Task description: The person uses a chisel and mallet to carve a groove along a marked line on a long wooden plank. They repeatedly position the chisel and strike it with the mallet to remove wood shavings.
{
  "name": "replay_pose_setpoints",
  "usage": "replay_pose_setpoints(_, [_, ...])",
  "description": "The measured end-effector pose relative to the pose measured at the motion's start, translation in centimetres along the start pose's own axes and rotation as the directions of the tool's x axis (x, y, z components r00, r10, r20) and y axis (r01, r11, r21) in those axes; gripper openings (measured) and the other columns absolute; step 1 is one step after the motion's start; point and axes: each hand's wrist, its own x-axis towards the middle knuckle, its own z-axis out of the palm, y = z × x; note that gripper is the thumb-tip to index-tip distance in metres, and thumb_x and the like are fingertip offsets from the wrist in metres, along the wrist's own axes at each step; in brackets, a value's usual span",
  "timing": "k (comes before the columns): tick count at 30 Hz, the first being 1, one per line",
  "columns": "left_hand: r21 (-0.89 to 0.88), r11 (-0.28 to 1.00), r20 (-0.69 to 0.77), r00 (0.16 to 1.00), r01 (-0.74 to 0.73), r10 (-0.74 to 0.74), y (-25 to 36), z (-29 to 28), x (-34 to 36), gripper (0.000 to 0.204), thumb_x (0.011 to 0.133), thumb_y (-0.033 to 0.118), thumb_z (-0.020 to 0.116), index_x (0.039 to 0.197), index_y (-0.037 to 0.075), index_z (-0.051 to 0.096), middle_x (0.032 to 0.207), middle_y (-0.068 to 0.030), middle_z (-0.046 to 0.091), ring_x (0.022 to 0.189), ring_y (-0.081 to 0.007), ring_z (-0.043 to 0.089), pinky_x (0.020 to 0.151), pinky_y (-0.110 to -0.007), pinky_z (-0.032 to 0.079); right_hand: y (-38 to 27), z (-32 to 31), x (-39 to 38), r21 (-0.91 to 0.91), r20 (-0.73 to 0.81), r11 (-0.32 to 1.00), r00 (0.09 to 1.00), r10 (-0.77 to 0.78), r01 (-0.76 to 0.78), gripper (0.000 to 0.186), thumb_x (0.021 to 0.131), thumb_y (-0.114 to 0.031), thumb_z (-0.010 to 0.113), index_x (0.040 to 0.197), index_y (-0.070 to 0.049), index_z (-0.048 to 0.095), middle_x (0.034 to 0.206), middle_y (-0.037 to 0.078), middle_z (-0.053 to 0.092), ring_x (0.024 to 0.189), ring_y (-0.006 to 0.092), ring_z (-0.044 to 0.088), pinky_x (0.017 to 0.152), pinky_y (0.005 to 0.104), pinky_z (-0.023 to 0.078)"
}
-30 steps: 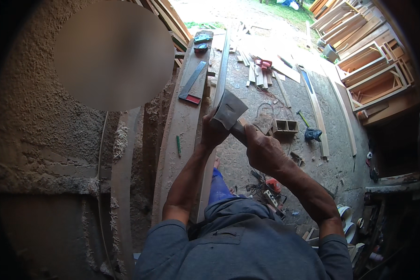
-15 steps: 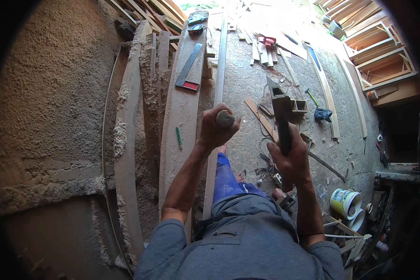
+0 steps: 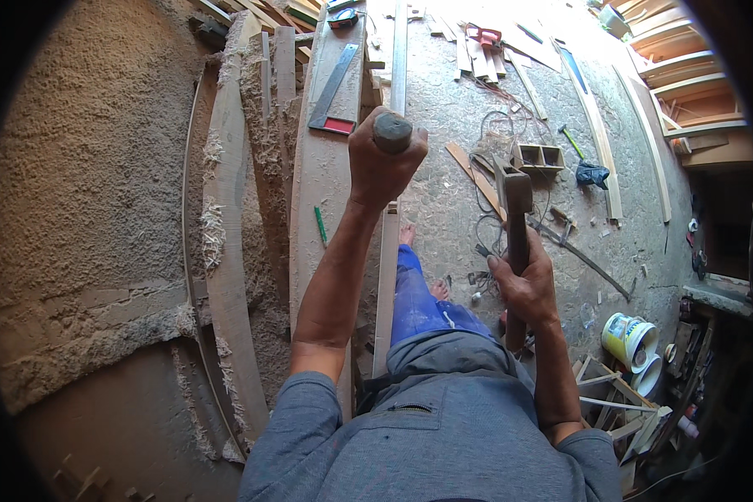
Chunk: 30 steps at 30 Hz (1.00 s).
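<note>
Above the frame's centre, the left hand (image 3: pixel 381 174) had its fingers wrapped around a round-ended handle (image 3: pixel 392 132). Right of centre, the right hand (image 3: pixel 530 289) gripped a hatchet (image 3: pixel 515 194), head uppermost. A try square (image 3: pixel 334 82) lay upper left of centre.

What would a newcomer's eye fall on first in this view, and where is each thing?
Probably the hatchet right of centre, gripped in the right hand, and the round-ended handle in the left hand, above centre. Next come the red-stocked square on the plank at upper left and the red tool on wood pieces near the top.
</note>
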Motion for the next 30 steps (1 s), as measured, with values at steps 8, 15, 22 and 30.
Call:
replay_pose_setpoints(8, [-0.066,0.992,0.008,0.994,0.109,-0.109,-1.2,-0.2,0.3,0.025,0.078,0.008,0.081,0.078,0.007,0.056,0.069,-0.0016,0.061,0.064,-0.0094,0.059,0.062,-0.029,0.052,-0.2,0.1,0.0,0.039,0.012,0.996,0.996,0.083,-0.083,0.055,0.091,-0.006,0.071,0.141,-0.002,0.049,0.077,-0.003,0.052,0.060,0.0049,0.049,0.052,0.0228,0.041])
replay_pose_setpoints(15, [0.021,0.998,0.039,0.998,-0.054,0.053,-0.1,0.5,0.2,0.024,0.078,0.007,0.080,0.078,0.006,0.057,0.069,-0.0018,0.063,0.064,-0.0082,0.062,0.060,-0.029,0.052,0.2,0.0,0.2,0.079,0.030,0.995,0.998,0.060,-0.062,0.047,0.092,-0.009,0.071,0.133,-0.003,0.049,0.078,0.000,0.055,0.056,0.0074,0.055,0.046,0.0256,0.046])
replay_pose_setpoints(22, [-0.014,1.000,-0.004,1.000,0.012,-0.012,-0.6,-0.6,0.0,0.024,0.078,0.006,0.080,0.078,0.007,0.057,0.069,-0.0014,0.062,0.065,-0.0077,0.061,0.061,-0.028,0.052,0.6,0.0,-0.1,0.050,0.015,0.993,0.994,0.109,-0.110,0.042,0.092,-0.010,0.072,0.128,-0.003,0.050,0.077,0.001,0.055,0.056,0.0077,0.055,0.046,0.0262,0.047])
replay_pose_setpoints(30, [0.012,0.999,-0.016,0.999,0.031,-0.031,-1.2,-0.2,0.0,0.024,0.078,0.008,0.080,0.078,0.007,0.056,0.069,-0.0017,0.062,0.066,-0.0080,0.061,0.062,-0.029,0.053,1.2,0.3,-0.2,0.095,0.037,0.989,0.993,0.109,-0.112,0.043,0.092,-0.010,0.072,0.128,-0.003,0.050,0.077,0.000,0.055,0.056,0.0077,0.055,0.046,0.0259,0.046])
